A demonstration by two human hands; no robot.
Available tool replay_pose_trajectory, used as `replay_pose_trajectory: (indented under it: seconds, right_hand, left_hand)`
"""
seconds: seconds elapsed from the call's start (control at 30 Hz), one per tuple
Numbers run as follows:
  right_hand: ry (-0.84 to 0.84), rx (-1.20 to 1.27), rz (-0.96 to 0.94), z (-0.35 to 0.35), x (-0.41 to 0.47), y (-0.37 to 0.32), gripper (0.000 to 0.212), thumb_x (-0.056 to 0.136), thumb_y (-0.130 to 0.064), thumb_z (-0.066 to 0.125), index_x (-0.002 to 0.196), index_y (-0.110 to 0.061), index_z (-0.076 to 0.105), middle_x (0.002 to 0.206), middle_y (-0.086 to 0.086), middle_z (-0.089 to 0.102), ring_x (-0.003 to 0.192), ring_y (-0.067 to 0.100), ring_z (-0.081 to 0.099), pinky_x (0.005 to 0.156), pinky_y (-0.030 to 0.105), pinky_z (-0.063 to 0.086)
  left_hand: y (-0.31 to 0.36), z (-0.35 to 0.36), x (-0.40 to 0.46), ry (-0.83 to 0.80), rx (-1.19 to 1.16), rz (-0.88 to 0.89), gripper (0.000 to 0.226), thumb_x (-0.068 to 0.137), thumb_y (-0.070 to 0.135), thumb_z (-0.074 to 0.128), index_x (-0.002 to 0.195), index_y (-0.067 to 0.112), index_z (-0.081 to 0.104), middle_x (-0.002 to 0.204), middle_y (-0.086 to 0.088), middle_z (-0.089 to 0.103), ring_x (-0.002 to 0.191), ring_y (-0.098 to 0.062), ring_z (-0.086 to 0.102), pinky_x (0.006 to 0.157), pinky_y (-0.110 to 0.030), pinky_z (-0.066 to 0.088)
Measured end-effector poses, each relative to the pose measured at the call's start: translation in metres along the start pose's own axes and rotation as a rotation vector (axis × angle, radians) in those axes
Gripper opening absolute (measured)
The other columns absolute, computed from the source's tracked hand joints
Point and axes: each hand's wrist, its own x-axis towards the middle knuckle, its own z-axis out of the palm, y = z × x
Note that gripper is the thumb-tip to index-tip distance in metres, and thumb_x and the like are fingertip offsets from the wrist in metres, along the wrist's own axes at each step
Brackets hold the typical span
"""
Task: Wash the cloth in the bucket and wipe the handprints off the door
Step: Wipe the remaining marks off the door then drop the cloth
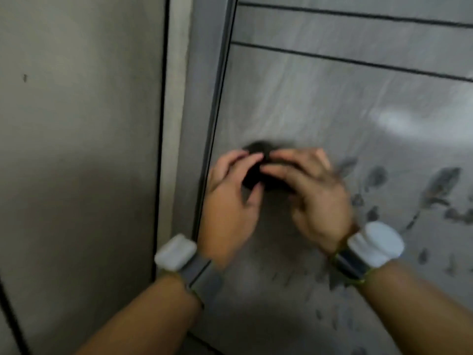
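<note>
Here, both hands were raised against the grey metal door (320, 98), and between them they held a small dark cloth (256, 175), bunched into a lump. The cloth lay on the door surface, close to the door's left edge and about at the middle of its visible height. The left hand (227, 201) was at the left side of the cloth; its fingers were curled over the top of the cloth and its thumb came up from below, so it gripped the cloth. The right hand (314, 196) was at the right side of the cloth; its fingers were bent and lay across the front of the cloth, covering a large part of it, and it also held the cloth. The fingertips of the two hands nearly met over the cloth. The picture was blurred around the hands, so the exact pinch could not be read.

Each wrist carried a white wristband (376, 244) with a dark strap.

To the right of the cloth, the door bore dark handprints (440, 190), and more smudges stood lower on the door, below the right hand. Two thin dark grooves (358, 60) ran across the door above the cloth. To the left of the door stood its grey frame (199, 98), and further left a plain grey wall panel (76, 124).
</note>
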Motion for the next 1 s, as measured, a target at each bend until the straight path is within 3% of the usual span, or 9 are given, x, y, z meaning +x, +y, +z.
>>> replay_pose_trajectory:
  seconds: [0.17, 0.27, 0.43, 0.57, 0.63, 0.73, 0.8, 0.87, 1.0]
  right_hand:
    - [0.206, -0.184, -0.035, -0.056, 0.067, 0.046, 0.048, 0.073, 0.000, 0.050, 0.117, -0.007, 0.067, 0.122, 0.014, 0.061, 0.105, 0.039, 0.054, 0.094, 0.032, 0.038]
    - [0.206, -0.226, -0.045, -0.050, 0.069, 0.060, 0.047, 0.074, -0.002, 0.054, 0.119, -0.007, 0.065, 0.124, 0.013, 0.060, 0.109, 0.039, 0.053, 0.095, 0.033, 0.037]
    - [0.238, -0.247, -0.068, -0.017, 0.042, 0.061, 0.034, 0.080, -0.009, 0.061, 0.113, -0.009, 0.069, 0.126, 0.010, 0.060, 0.109, 0.039, 0.051, 0.091, 0.044, 0.043]
    - [0.188, -0.202, -0.081, 0.008, 0.006, 0.060, 0.038, 0.076, -0.008, 0.053, 0.110, -0.011, 0.070, 0.127, 0.008, 0.060, 0.107, 0.037, 0.048, 0.090, 0.043, 0.042]
    - [0.025, -0.185, -0.062, 0.024, -0.032, 0.051, 0.048, 0.066, -0.012, 0.052, 0.111, -0.012, 0.069, 0.129, 0.010, 0.059, 0.108, 0.035, 0.043, 0.086, 0.048, 0.045]
    - [-0.207, -0.170, -0.019, 0.051, -0.088, 0.027, 0.054, 0.052, -0.007, 0.068, 0.106, -0.012, 0.072, 0.124, 0.014, 0.063, 0.105, 0.033, 0.041, 0.078, 0.051, 0.050]
    - [-0.318, -0.122, 0.047, 0.060, -0.114, 0.014, 0.043, 0.059, -0.008, 0.071, 0.102, -0.013, 0.074, 0.119, 0.013, 0.065, 0.101, 0.037, 0.052, 0.076, 0.049, 0.053]
    - [-0.345, -0.100, 0.097, 0.060, -0.126, -0.004, 0.036, 0.073, -0.013, 0.055, 0.104, -0.013, 0.073, 0.116, 0.012, 0.066, 0.097, 0.039, 0.058, 0.079, 0.047, 0.054]
    - [-0.191, -0.087, 0.120, 0.040, -0.108, -0.013, 0.051, 0.064, -0.011, 0.044, 0.108, -0.012, 0.071, 0.115, 0.012, 0.064, 0.100, 0.037, 0.053, 0.083, 0.042, 0.053]
  left_hand:
    - [0.059, 0.009, 0.101, 0.038, 0.228, 0.314, 0.038, 0.081, 0.012, 0.065, 0.118, 0.010, 0.064, 0.129, -0.005, 0.056, 0.122, -0.024, 0.047, 0.109, -0.028, 0.034]
    - [0.060, 0.021, 0.111, 0.027, 0.291, 0.340, 0.039, 0.077, 0.010, 0.063, 0.116, 0.008, 0.062, 0.125, -0.007, 0.058, 0.120, -0.026, 0.049, 0.105, -0.032, 0.039]
    - [0.026, 0.040, 0.078, 0.147, 0.239, 0.376, 0.045, 0.070, -0.003, 0.065, 0.115, 0.000, 0.065, 0.125, -0.013, 0.060, 0.120, -0.031, 0.050, 0.111, -0.022, 0.029]
    - [-0.007, 0.056, 0.036, 0.164, 0.226, 0.328, 0.046, 0.072, -0.001, 0.066, 0.117, -0.001, 0.064, 0.127, -0.014, 0.059, 0.119, -0.034, 0.051, 0.111, -0.027, 0.031]
    - [-0.026, 0.061, -0.009, 0.113, 0.210, 0.255, 0.046, 0.072, -0.002, 0.068, 0.118, -0.001, 0.064, 0.127, -0.015, 0.060, 0.118, -0.036, 0.052, 0.111, -0.031, 0.033]
    - [-0.048, 0.060, -0.077, -0.033, 0.203, 0.067, 0.049, 0.065, -0.004, 0.069, 0.114, 0.000, 0.066, 0.124, -0.014, 0.062, 0.117, -0.030, 0.050, 0.107, -0.029, 0.035]
    - [-0.053, 0.061, -0.100, -0.207, 0.204, -0.087, 0.048, 0.062, -0.004, 0.069, 0.109, 0.006, 0.068, 0.122, -0.008, 0.062, 0.117, -0.027, 0.050, 0.104, -0.024, 0.034]
    - [-0.051, 0.052, -0.110, -0.306, 0.226, -0.141, 0.044, 0.065, -0.003, 0.069, 0.107, 0.011, 0.067, 0.119, -0.003, 0.060, 0.116, -0.024, 0.050, 0.101, -0.021, 0.034]
    - [-0.035, 0.033, -0.094, -0.231, 0.169, -0.074, 0.041, 0.069, -0.001, 0.070, 0.108, 0.011, 0.067, 0.114, -0.005, 0.060, 0.110, -0.026, 0.053, 0.098, -0.028, 0.039]
